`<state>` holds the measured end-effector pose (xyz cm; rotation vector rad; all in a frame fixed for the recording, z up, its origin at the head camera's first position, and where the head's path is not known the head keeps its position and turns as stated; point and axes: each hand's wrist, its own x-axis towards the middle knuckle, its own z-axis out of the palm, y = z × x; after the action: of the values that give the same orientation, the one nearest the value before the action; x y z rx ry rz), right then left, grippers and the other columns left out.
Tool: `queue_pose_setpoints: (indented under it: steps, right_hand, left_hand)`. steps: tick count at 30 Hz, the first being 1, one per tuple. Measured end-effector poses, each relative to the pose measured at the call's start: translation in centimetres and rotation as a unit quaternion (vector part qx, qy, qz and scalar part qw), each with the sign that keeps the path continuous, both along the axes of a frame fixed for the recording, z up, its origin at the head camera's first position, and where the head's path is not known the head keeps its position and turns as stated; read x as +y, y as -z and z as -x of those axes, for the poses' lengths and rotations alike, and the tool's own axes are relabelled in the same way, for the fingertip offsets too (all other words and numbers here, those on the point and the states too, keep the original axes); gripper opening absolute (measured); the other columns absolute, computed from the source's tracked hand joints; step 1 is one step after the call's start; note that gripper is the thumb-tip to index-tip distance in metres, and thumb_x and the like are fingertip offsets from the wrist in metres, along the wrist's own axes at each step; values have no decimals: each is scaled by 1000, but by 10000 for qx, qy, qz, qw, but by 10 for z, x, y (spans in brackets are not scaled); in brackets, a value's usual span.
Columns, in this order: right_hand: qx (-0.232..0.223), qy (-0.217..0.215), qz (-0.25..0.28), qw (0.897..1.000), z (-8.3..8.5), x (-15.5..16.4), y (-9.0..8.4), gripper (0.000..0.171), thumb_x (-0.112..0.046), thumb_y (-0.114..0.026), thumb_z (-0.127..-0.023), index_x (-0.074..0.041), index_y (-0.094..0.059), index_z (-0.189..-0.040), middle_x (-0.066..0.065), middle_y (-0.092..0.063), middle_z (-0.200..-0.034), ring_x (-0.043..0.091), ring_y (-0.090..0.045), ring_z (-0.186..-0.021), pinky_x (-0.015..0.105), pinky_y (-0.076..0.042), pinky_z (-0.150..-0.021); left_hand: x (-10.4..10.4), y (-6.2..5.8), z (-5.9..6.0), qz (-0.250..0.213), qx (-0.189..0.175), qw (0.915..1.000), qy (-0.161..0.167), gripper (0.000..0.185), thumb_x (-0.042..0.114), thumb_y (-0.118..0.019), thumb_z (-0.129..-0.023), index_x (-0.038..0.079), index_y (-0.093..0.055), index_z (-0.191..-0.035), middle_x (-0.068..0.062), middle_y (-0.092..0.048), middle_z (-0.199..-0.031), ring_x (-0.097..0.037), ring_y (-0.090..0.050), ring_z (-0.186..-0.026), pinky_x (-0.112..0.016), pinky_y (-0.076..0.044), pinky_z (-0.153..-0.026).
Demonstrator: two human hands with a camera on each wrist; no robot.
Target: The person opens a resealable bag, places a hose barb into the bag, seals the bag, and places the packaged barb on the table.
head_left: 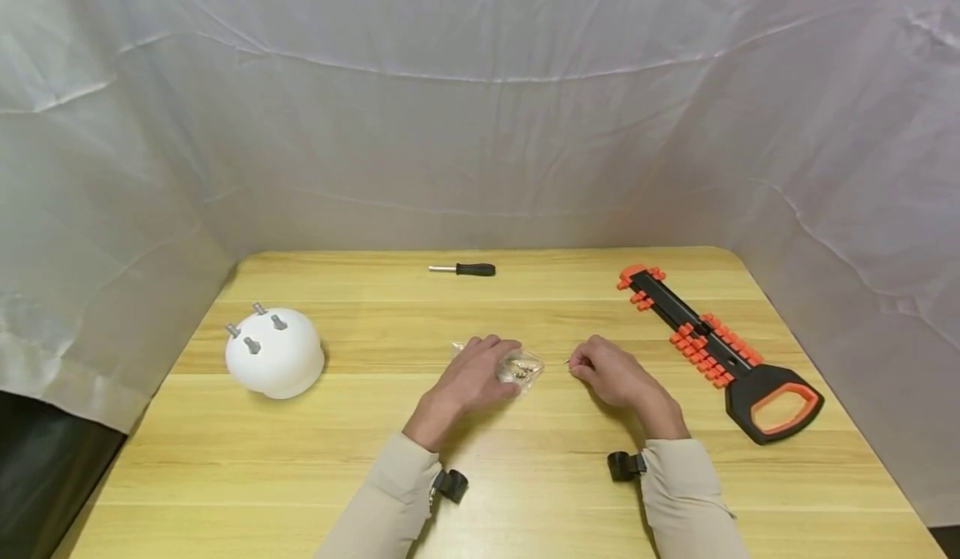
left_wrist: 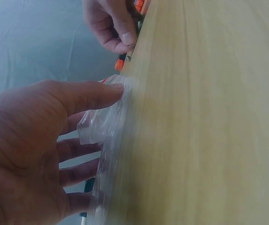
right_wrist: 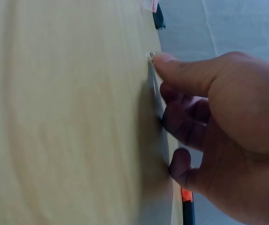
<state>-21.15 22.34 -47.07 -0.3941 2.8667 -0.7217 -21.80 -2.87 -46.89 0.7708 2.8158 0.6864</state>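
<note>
Head view: our left hand (head_left: 472,378) rests on a clear, crinkly plastic bag (head_left: 514,361) w/ brassy bits (head_left: 523,371), mid-tbl, fingers spread, thumb on film; our right hand (head_left: 617,373), nearby, pinches a tiny metal pc (right_wrist: 152,55) btwn thumb & finger over smooth, wood-grain tbl (head_left: 525,476). We'd best pinch gently & steady the bag, as slick film could prob. slide & spill.

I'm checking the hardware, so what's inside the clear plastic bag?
Several small metallic-looking pieces show through the clear plastic bag. The left hand covers part of the bag, so anything under it is hidden, and I can't count the pieces.
</note>
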Motion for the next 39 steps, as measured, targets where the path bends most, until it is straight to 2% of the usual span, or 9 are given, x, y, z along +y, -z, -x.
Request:
queue_pose_setpoints:
  steps: [7,17,21,30,39]
  right_hand:
    - [132,62,760,9970,2,-2,1,7,-16,-57,-97,-12,-63,-96,2,-54,-92,14,-50,-82,31,-45,-76]
    - [182,-136,1082,9939,2,-11,-1,6,-16,-58,-97,-13,-63,-97,1,-55,-93,13,-51,-84,28,-46,-76]
    - [221,-232,1114,9933,3,-18,-1,8,-15,-57,-97,-12,-64,-97,1,-55,-94,12,-52,-85,27,-47,-76]
    - [198,-475,989,9938,4,-36,-2,7,-14,-59,-96,-13,-65,-94,0,-55,-91,11,-51,-82,27,-47,-75]
    - [125,-527,502,9973,7,-54,-1,4,-18,-62,-94,-19,-66,-92,-5,-54,-87,9,-52,-79,29,-47,-76]
  left_hand:
    - [0,0,0,-25,-18,10000,-19,66,35,-73,-82,23,-48,-142,1,-58,-130,-19,-50,-116,-36,-46,-100]
    - [0,-1,0,-26,41,10000,19,66,35,-74,-82,21,-49,-141,0,-58,-130,-21,-51,-118,-37,-46,-100]
    - [0,-1,-2,-30,38,10000,13,65,35,-74,-82,21,-49,-141,0,-58,-130,-22,-50,-119,-38,-45,-102]
    - [0,-1,-2,-104,57,9999,72,64,35,-73,-83,20,-50,-140,0,-59,-128,-20,-51,-114,-36,-47,-96]
    - [-2,0,-2,-151,113,9998,71,63,36,-73,-83,19,-51,-139,-1,-59,-129,-22,-51,-115,-37,-47,-98]
